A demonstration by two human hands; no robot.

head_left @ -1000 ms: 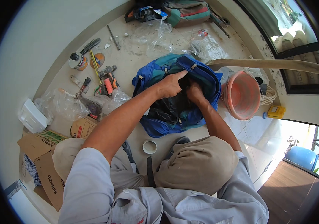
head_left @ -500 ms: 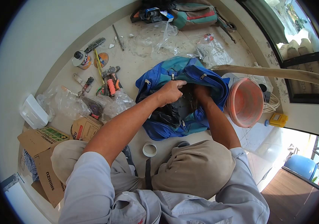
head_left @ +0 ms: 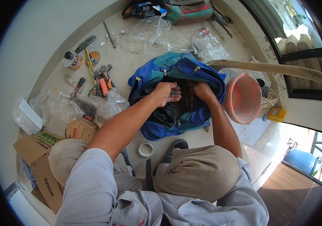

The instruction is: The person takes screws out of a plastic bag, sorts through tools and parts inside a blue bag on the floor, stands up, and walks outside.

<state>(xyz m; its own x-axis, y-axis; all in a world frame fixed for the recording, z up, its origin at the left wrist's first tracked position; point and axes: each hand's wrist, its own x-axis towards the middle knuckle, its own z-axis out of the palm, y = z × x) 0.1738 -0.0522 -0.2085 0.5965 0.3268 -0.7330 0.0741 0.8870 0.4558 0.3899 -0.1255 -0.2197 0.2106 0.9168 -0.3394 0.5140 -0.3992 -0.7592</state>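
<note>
A blue and teal zippered bag (head_left: pixel 155 69) lies gaping on the floor in front of my knees. My left hand (head_left: pixel 165 94) is over its opening, palm turned up, with the fingers curled round a small dark piece (head_left: pixel 174 93) too small to name. Inside the bag, on its right side, my right hand (head_left: pixel 203 91) points down with its fingers bent together; whatever they grip is hidden in shadow. Black plastic (head_left: pixel 164 115) lines the bag's near left part, below my left hand.
An orange bucket (head_left: pixel 243 98) stands right of the bag, under a long wooden handle (head_left: pixel 274 68). Hand tools, including a hammer (head_left: pixel 102 70), lie left among clear plastic (head_left: pixel 112 103). A roll of tape (head_left: pixel 146 149) sits between my feet. Cardboard boxes (head_left: pixel 48 180) stand at lower left.
My right hand has risen from deeper in the bag, so more of it shows. My left hand has turned from pointing to palm up, with a small dark piece now visible in it.
</note>
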